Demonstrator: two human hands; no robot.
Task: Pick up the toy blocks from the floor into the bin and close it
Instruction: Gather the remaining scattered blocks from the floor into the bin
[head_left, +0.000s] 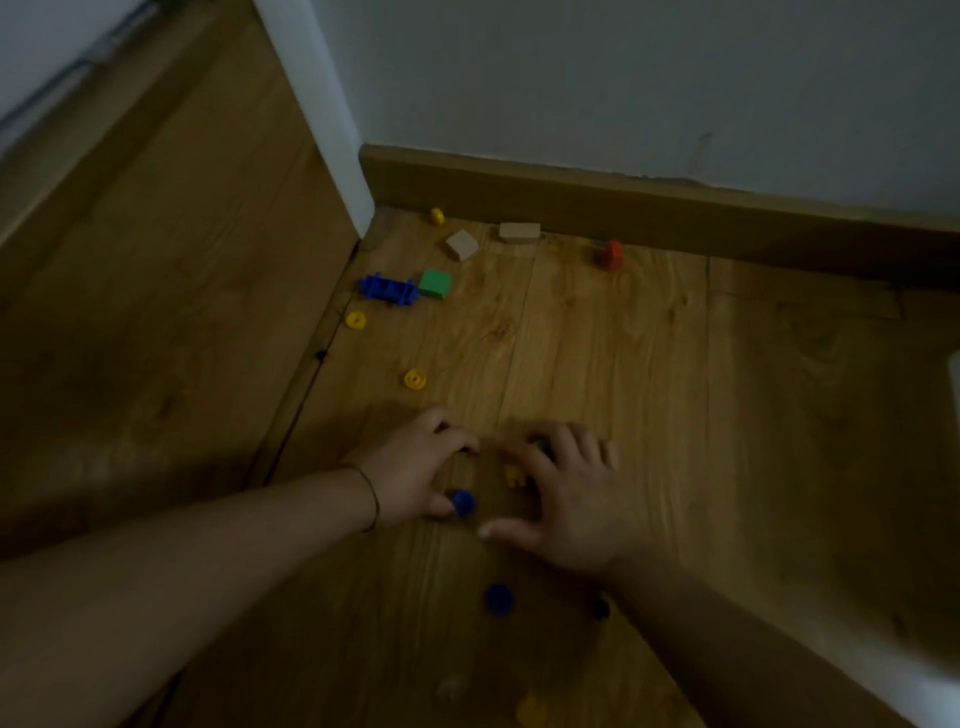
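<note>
Over grained wood floor (623, 338), left hand (415, 462), grip unclear, touches a round blue block (461, 503) by thumb; right hand (566, 493) splays open.

Home room, dim corner: wood plank floor (597, 338), wooden skirting board (571, 200) under a plain white wall (597, 78); toy blocks (435, 283) scattered on the floor near the skirting board.

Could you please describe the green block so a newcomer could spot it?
Find the white wall corner meeting the wooden floor. Just in front lies a blue studded piece, with the green block at its right end. Its neighbours are blue, yellow or pale wood.
</note>
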